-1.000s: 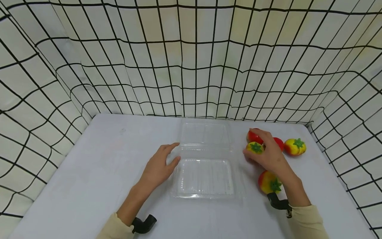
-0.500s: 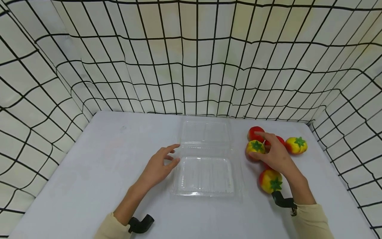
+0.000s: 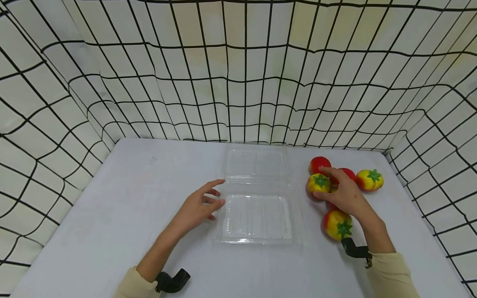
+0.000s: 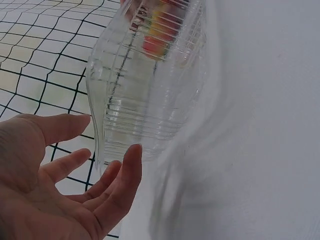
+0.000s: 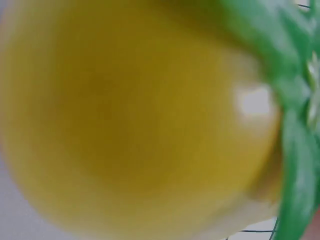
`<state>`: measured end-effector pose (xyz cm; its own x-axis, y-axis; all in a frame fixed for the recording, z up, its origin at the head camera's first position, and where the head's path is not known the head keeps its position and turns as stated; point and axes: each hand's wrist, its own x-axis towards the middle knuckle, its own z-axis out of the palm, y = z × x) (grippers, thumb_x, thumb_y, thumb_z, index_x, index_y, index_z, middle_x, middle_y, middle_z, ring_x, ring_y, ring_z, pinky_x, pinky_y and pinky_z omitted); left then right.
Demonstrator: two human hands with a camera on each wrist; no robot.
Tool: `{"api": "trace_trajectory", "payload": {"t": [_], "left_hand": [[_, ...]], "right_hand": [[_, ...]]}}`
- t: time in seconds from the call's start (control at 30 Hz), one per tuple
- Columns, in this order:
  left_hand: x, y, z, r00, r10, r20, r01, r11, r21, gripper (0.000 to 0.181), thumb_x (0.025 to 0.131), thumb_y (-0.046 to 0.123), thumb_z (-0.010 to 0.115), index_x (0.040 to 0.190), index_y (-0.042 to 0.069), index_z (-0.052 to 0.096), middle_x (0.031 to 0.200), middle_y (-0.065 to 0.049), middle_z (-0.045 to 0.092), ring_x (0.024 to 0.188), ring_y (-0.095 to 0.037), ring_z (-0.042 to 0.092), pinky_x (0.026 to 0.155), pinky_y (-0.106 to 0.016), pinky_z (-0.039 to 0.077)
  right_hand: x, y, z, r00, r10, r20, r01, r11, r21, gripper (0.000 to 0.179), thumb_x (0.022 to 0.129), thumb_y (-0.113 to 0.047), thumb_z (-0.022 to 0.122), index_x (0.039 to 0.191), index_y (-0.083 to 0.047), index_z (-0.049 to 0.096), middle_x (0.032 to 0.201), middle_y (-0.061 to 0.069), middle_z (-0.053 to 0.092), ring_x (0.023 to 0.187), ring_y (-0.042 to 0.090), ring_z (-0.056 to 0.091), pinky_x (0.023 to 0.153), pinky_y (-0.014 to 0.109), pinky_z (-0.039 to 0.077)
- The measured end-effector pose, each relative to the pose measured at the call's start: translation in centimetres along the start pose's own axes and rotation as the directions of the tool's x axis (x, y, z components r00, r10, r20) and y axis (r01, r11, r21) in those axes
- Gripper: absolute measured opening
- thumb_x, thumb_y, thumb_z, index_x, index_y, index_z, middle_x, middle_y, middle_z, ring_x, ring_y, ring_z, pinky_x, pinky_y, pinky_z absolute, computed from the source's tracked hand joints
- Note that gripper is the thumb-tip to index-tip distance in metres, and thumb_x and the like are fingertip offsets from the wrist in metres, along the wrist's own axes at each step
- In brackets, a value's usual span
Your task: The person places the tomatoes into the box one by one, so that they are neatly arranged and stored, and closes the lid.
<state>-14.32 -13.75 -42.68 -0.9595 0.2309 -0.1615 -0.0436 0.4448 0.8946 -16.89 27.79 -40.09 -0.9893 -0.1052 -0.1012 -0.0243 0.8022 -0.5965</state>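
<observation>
A clear plastic clamshell box (image 3: 257,241) lies opened flat, lid (image 3: 256,163) toward the back. At its left edge is my left hand (image 3: 195,209), fingers loosely bent and spread; in the left wrist view the thumb is close to the rim, and contact is unclear. On the right, my right hand (image 3: 344,194) spreads thumb and fingers at a red-yellow tomato with a green star-shaped top (image 3: 318,184). Another tomato (image 3: 331,205) is partly hidden under the palm. Nearest the right wrist is a yellow-red tomato (image 3: 337,224); a yellow tomato (image 5: 125,120) fills the right wrist view.
A red tomato (image 3: 319,164) is behind the right fingers, with another red one (image 3: 348,173) beside it. A yellow-red tomato (image 3: 369,180) lies farther right. Black wire mesh (image 3: 244,82) surrounds the white table (image 3: 149,186) at the back and sides.
My right hand has drawn slightly right, uncovering more of the front-left tomato and the red one behind it. My left hand stays by the box, its fingers shifting a little.
</observation>
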Motion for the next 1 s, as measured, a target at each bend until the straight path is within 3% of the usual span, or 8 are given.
{"api": "trace_trajectory", "payload": {"t": [0.23, 0.5, 1.0], "left_hand": [[-0.4, 0.0, -0.1, 0.999, -0.013, 0.049, 0.019, 0.993, -0.12, 0.067, 0.097, 0.019, 0.073, 0.158, 0.025, 0.045, 0.138, -0.023, 0.056, 0.109, -0.029, 0.069, 0.071, -0.038, 0.066], [-0.7, -0.1, -0.1, 0.997, -0.037, 0.061, 0.046, 0.987, -0.155, 0.071, 0.095, 0.018, 0.074, 0.159, 0.027, 0.043, 0.136, -0.023, 0.055, 0.101, -0.028, 0.07, 0.068, -0.037, 0.066], [-0.8, -0.4, 0.1, 0.996, -0.042, 0.081, 0.057, 0.979, -0.194, 0.074, 0.094, 0.012, 0.074, 0.159, 0.026, 0.042, 0.121, -0.019, 0.057, 0.09, -0.027, 0.067, 0.065, -0.039, 0.065]], "right_hand": [[0.2, 0.4, 0.0, 1.0, 0.003, 0.03, -0.002, 1.0, -0.02, 0.081, 0.09, -0.031, 0.082, 0.156, -0.01, 0.042, 0.154, 0.027, 0.044, 0.134, 0.048, 0.047, 0.109, 0.071, 0.046], [0.5, 0.8, 0.1, 0.999, -0.027, 0.031, 0.029, 0.998, -0.054, 0.077, 0.086, -0.028, 0.085, 0.151, -0.009, 0.049, 0.134, 0.023, 0.055, 0.123, 0.042, 0.053, 0.105, 0.066, 0.052], [0.8, 1.4, 0.1, 0.999, 0.004, 0.033, -0.002, 0.998, -0.064, 0.076, 0.086, -0.017, 0.084, 0.152, -0.01, 0.047, 0.141, 0.026, 0.052, 0.129, 0.046, 0.05, 0.107, 0.069, 0.049]]}}
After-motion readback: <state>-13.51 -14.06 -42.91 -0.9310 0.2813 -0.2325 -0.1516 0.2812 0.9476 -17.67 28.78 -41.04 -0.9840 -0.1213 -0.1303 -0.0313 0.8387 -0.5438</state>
